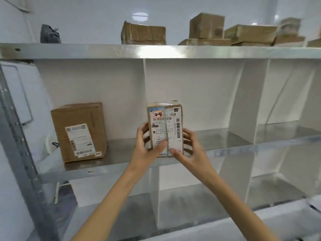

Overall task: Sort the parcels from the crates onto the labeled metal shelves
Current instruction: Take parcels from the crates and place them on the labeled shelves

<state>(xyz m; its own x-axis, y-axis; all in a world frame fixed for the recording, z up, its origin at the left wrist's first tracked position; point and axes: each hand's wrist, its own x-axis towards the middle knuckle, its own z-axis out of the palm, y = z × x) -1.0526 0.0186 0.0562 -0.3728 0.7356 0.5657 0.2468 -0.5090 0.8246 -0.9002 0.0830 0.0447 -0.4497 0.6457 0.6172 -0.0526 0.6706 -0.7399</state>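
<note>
A small cardboard parcel (165, 129) stands upright at the front edge of the middle metal shelf (225, 136). Its white shipping label faces me, with "2-4" handwritten in red. My left hand (146, 145) grips its left side, thumb on the label. My right hand (189, 148) holds its right side, thumb near the bottom of the label. A white divider (191, 93) rises behind the parcel.
A larger brown box (79, 132) with a label sits at the left of the same shelf. Several cardboard parcels (206, 28) and a grey bag (49, 34) rest on the top shelf. Lower shelf bays (199, 202) lie below. A metal upright (19, 136) runs along the left.
</note>
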